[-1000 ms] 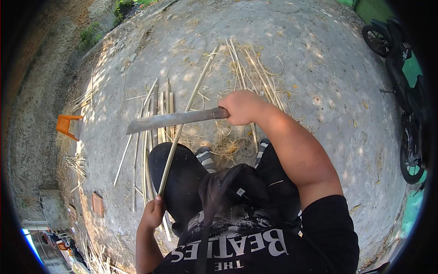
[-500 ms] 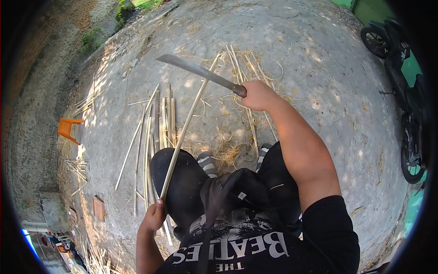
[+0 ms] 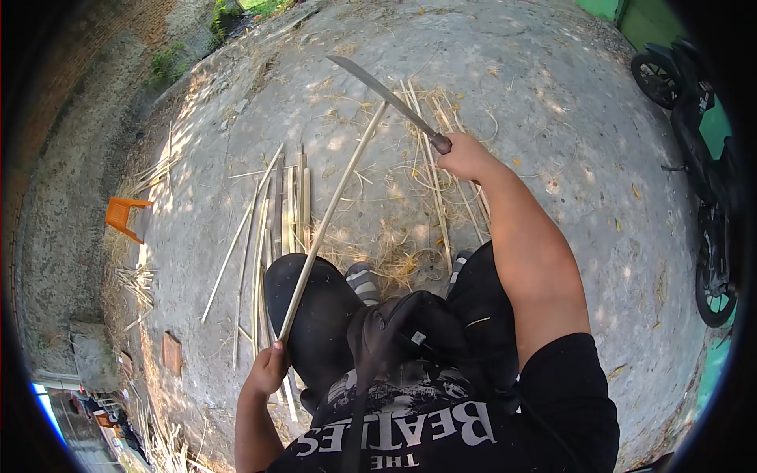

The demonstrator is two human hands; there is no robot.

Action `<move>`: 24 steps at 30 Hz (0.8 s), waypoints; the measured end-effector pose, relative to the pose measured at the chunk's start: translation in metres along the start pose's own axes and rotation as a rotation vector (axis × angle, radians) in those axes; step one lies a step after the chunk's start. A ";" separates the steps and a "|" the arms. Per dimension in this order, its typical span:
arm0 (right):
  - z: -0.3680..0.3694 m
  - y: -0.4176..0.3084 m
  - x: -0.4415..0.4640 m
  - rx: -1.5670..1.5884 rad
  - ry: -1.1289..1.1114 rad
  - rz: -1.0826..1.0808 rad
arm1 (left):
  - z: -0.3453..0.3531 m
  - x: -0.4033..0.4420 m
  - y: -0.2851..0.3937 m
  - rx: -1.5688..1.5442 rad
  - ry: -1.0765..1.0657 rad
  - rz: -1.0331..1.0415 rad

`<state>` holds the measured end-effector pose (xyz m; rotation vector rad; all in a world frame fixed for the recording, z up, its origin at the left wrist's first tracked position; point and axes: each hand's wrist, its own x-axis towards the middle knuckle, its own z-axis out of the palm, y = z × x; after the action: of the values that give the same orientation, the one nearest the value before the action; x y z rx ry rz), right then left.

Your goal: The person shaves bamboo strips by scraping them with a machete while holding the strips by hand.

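Observation:
My left hand [image 3: 270, 367] is closed round the near end of a long pale bamboo strip [image 3: 332, 209], which slants across my left thigh and away from me. In my right hand [image 3: 468, 158] is the dark handle of a machete [image 3: 384, 91], held out with the arm stretched forward. The blade points to the upper left, and in this view it crosses the strip's far end. Whether the blade touches the strip I cannot tell. Between my feet lies a heap of thin shavings [image 3: 398, 264].
Several bamboo strips [image 3: 306, 201] lie left of my legs, and more strips [image 3: 430, 181] lie ahead. An orange plastic stool [image 3: 124, 217] and a brick [image 3: 171, 354] are at the left. At the right edge stands a black motorbike [image 3: 702, 173]. A rough wall [image 3: 59, 197] runs along the left.
My right hand has moved a little to the right and forward with the machete. The blade has shifted right along the strip's far end and tilts more steeply. My left hand keeps its grip.

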<state>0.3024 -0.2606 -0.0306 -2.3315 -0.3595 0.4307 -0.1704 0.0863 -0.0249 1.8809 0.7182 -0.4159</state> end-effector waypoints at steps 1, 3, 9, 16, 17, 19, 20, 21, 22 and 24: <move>0.000 0.001 0.000 0.014 -0.002 0.015 | -0.001 0.000 0.002 -0.007 -0.004 -0.013; 0.001 -0.001 -0.005 0.042 -0.004 0.056 | -0.002 0.003 0.003 -0.018 -0.023 -0.041; 0.020 -0.055 -0.051 -0.395 -0.224 -0.362 | -0.001 0.005 0.003 -0.025 -0.033 -0.033; 0.032 -0.053 -0.027 -0.344 -0.386 -0.385 | -0.002 0.000 -0.007 -0.154 -0.014 -0.108; 0.031 -0.043 -0.021 -0.311 -0.360 -0.312 | -0.001 0.000 -0.003 -0.116 0.003 -0.097; 0.026 -0.033 -0.012 -0.243 -0.303 -0.175 | 0.003 -0.002 0.009 -0.040 0.044 -0.074; 0.029 -0.031 -0.015 -0.258 -0.231 -0.189 | 0.002 -0.004 0.011 -0.041 0.039 -0.075; 0.031 -0.035 -0.020 -0.267 -0.231 -0.194 | 0.002 -0.004 0.013 -0.039 0.029 -0.076; 0.031 -0.042 -0.025 -0.275 -0.229 -0.194 | 0.003 -0.003 0.015 -0.035 0.013 -0.076; 0.035 -0.049 -0.038 -0.294 -0.242 -0.267 | -0.001 0.001 0.011 -0.023 -0.018 -0.057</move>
<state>0.2470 -0.2191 -0.0118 -2.4689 -0.8918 0.5598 -0.1627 0.0839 -0.0176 1.8359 0.7624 -0.4584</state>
